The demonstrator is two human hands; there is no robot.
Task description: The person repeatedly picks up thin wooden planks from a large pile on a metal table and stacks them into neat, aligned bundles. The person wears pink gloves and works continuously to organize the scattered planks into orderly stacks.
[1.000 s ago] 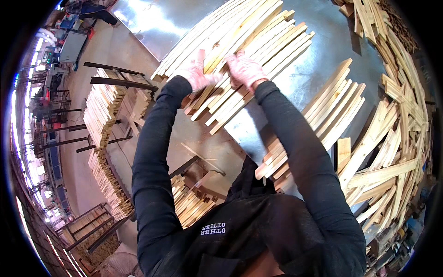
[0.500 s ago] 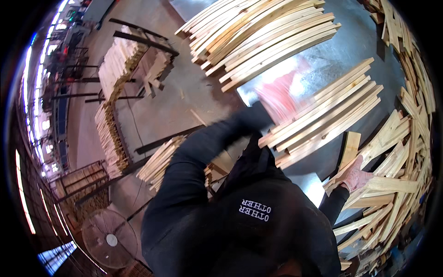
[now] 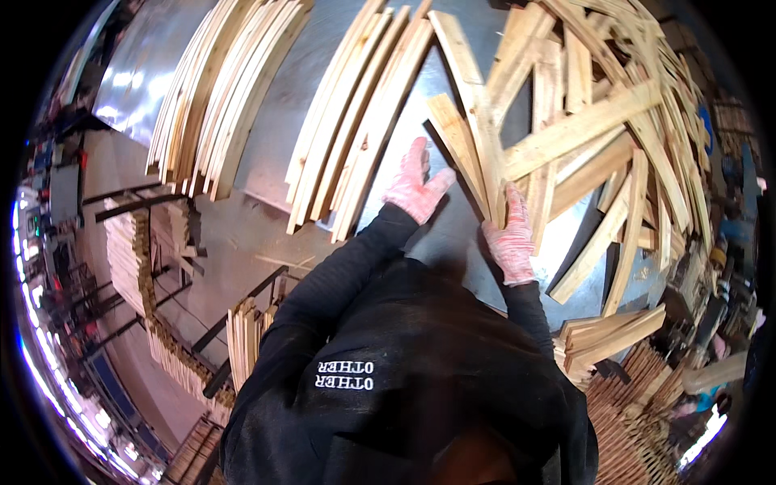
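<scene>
My left hand (image 3: 419, 182), in a pink-and-white knit glove, hovers over the metal table with fingers spread and thumb apart, nothing in it. It lies between a row of side-by-side wooden slats (image 3: 356, 121) and a short loose slat (image 3: 457, 145). My right hand (image 3: 511, 237), gloved alike, grips the near end of a long wooden slat (image 3: 473, 89), its thumb on one side and its fingers on the other. The far end of that slat reaches the row. Beyond my right hand, loose slats (image 3: 594, 149) lie crisscrossed in a heap.
A second, larger row of slats (image 3: 230, 89) stands at the left of the metal table (image 3: 133, 89). Stacked wood (image 3: 133, 259) on dark metal racks is on the floor at left. More slats (image 3: 614, 339) and piled wood (image 3: 630, 412) lie at lower right.
My view has turned to the right, toward the heap. My left hand, blurred over the table beside the row before, is now open near the loose slats. My right hand is on a slat's end.
</scene>
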